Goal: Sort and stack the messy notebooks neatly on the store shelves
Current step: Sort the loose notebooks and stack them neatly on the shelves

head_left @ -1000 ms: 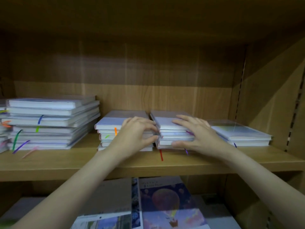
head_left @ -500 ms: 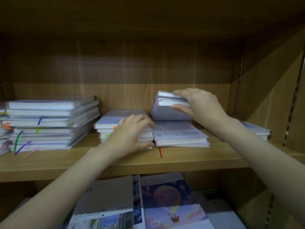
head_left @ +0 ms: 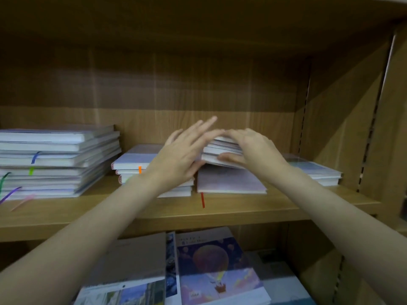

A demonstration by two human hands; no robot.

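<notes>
Right hand: fingers over the top and thumb under the front edge of a small bundle of pale lilac notebooks, gripping it; the bundle is tilted, raised off what lies below
Left hand: fingers straight and spread, pointing up and to the right; the palm side meets the left end of the lifted bundle; it grips nothing
Single lilac notebook with a red ribbon marker: flat on the light wooden shelf board, directly under the bundle; its ribbon hangs over the board's front edge
Short stack of white-edged notebooks with an orange tab: just left of the single notebook, partly behind the left wrist
Tall stack of larger pale notebooks with coloured ribbons: far left on the same board
Low stack of bluish notebooks: far right, behind the right forearm
Lower shelf: a picture-cover notebook with a hot-air balloon; a grey-covered notebook beside it
</notes>
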